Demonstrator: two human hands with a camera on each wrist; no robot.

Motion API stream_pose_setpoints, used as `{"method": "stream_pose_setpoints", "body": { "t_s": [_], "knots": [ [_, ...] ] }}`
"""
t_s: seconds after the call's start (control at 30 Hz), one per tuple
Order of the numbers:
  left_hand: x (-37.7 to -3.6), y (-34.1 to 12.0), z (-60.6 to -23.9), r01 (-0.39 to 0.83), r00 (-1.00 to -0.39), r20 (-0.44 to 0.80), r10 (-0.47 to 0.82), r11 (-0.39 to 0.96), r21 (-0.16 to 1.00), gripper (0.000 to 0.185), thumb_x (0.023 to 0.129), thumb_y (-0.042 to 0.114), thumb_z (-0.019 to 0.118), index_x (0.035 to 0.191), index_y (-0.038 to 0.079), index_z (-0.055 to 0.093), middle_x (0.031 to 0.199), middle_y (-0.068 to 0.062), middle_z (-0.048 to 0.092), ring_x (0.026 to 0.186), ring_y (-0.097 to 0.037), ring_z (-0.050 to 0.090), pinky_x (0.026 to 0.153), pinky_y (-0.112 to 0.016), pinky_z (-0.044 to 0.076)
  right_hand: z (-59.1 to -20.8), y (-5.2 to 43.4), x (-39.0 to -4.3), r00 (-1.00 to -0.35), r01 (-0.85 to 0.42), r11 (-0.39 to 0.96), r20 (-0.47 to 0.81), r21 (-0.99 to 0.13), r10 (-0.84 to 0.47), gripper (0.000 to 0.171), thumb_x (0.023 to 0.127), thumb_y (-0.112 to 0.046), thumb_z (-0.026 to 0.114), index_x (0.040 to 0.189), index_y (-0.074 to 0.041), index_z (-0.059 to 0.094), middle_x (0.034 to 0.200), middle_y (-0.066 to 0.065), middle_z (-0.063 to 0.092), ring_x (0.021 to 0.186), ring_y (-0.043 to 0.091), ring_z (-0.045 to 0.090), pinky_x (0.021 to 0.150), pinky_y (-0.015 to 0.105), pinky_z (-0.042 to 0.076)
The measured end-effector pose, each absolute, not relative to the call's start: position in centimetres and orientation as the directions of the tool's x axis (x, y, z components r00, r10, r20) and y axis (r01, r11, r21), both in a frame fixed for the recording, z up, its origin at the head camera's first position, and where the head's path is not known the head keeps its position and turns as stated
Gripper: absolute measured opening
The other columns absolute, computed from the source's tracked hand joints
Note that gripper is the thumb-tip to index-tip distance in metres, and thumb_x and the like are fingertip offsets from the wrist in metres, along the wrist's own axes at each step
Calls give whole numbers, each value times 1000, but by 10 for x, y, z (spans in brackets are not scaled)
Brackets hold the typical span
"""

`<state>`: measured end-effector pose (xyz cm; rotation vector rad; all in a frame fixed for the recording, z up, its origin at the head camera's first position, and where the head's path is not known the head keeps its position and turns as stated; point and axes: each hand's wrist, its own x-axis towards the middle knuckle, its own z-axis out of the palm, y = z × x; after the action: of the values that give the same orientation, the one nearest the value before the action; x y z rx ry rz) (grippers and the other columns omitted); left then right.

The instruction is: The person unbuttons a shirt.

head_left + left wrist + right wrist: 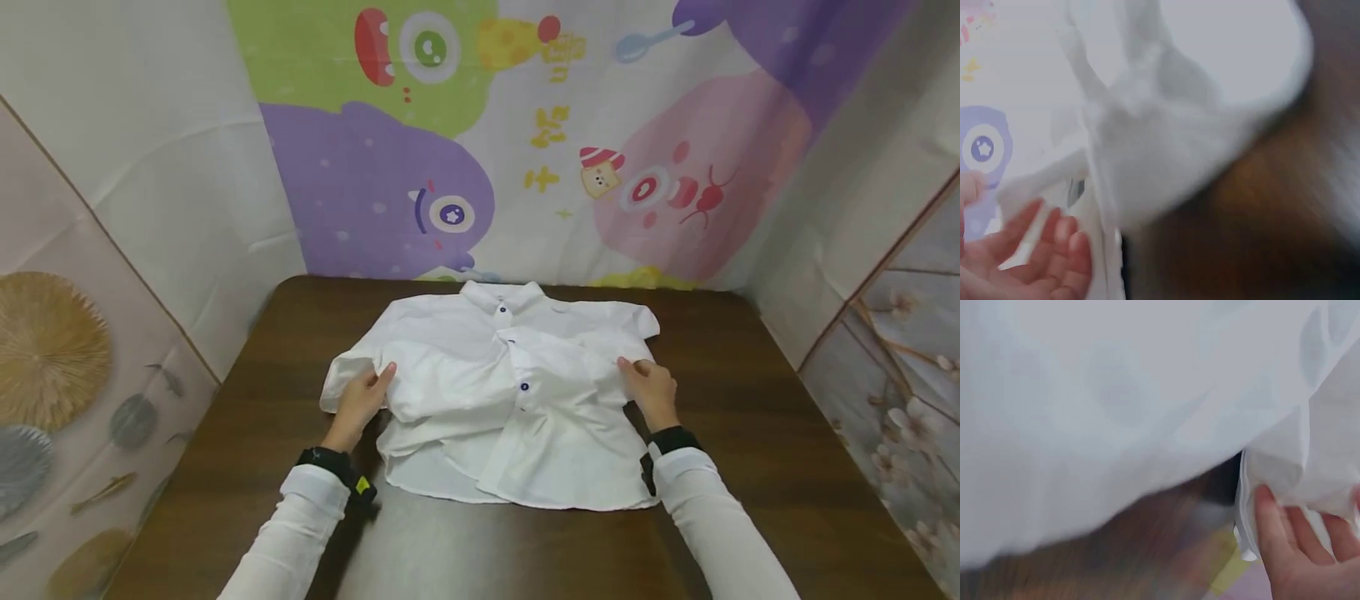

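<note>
A white short-sleeved shirt with dark blue buttons lies front up on the dark wooden table, collar toward the far edge, its sides bunched inward. My left hand grips the shirt's left side by the sleeve, thumb on top and fingers under the cloth. My right hand holds the right side fold. In the left wrist view the shirt is lifted off the table above my left hand. The right wrist view shows the shirt raised, with my right hand on its edge.
Cloth backdrops with cartoon monsters close the far side of the table, and patterned panels stand at left and right. Bare wood lies between the shirt's hem and the near edge.
</note>
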<state>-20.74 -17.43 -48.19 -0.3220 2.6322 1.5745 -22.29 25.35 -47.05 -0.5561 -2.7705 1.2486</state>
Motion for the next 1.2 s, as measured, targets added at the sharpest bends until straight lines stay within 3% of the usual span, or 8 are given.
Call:
{"method": "stream_pose_setpoints", "body": {
  "t_s": [0.17, 0.37, 0.53, 0.73, 0.83, 0.93, 1.0, 1.2],
  "knots": [
    [-224, -170, -476, -215, -957, -151, -248, 259, 942, 31, 95, 18, 40, 113, -4, 53, 96, -12, 55, 77, -15, 51, 62, -24, 44, -462, 260, -229, -865, 254, 352, -48, -901, 500, 29, 94, -24, 50, 94, 3, 60, 63, 1, 56, 65, 11, 54, 61, 22, 43],
    [-240, -180, -465, -322, -940, -251, -233, 355, 878, 43, 101, 23, 27, 138, 0, 31, 138, -22, 39, 117, -33, 45, 90, -43, 43, -445, 278, -232, -904, 244, 90, -193, -966, 383, 15, 99, -20, 39, 96, -6, 43, 53, -9, 45, 40, 1, 45, 43, 18, 42],
    [-254, -192, -462, -388, -921, -342, -185, 491, 780, 48, 100, 26, 30, 141, 0, 29, 145, -22, 32, 132, -37, 34, 107, -49, 30, -432, 290, -234, -915, 351, 10, -341, -936, 216, 15, 99, -21, 39, 95, -6, 42, 56, -7, 48, 41, 3, 43, 44, 18, 43],
    [-243, -203, -469, -420, -907, -387, -164, 402, 814, 52, 98, 35, 33, 136, -1, 31, 130, -22, 40, 111, -32, 47, 87, -44, 46, -446, 293, -228, -900, 436, 164, -434, -885, 51, 46, 99, -33, 38, 114, 10, 46, 73, -1, 64, 70, 7, 65, 73, 24, 54],
    [-223, -205, -469, -421, -906, -399, -140, 391, 818, 60, 98, 42, 33, 136, -4, 30, 133, -25, 37, 116, -37, 44, 94, -48, 42, -461, 292, -217, -901, 417, 276, -434, -866, -2, 66, 97, -44, 38, 128, 14, 41, 97, 14, 66, 85, 12, 64, 80, 26, 53],
    [-204, -204, -469, -449, -886, -458, -77, 394, 802, 72, 98, 48, 31, 140, -10, 24, 142, -30, 29, 128, -40, 34, 106, -50, 32, -472, 289, -205, -887, 374, 375, -446, -848, -123, 71, 95, -45, 44, 136, 12, 33, 132, 26, 48, 112, 27, 56, 91, 35, 49],
    [-194, -203, -472, -461, -872, -489, -33, 393, 795, 73, 98, 48, 32, 138, -13, 27, 137, -30, 36, 123, -38, 41, 103, -47, 37, -478, 285, -199, -887, 327, 407, -426, -853, -180, 67, 95, -38, 50, 138, 11, 32, 139, 29, 37, 121, 34, 47, 97, 42, 44],
    [-181, -194, -473, -436, -896, -437, -74, 326, 839, 50, 96, 31, 46, 124, -10, 46, 107, -18, 55, 98, -25, 53, 89, -39, 46, -475, 274, -189, -970, 230, 458, -239, -859, 40, 45, 91, -31, 59, 116, 7, 58, 104, 7, 62, 98, 17, 52, 92, 37, 42]
  ]
}}
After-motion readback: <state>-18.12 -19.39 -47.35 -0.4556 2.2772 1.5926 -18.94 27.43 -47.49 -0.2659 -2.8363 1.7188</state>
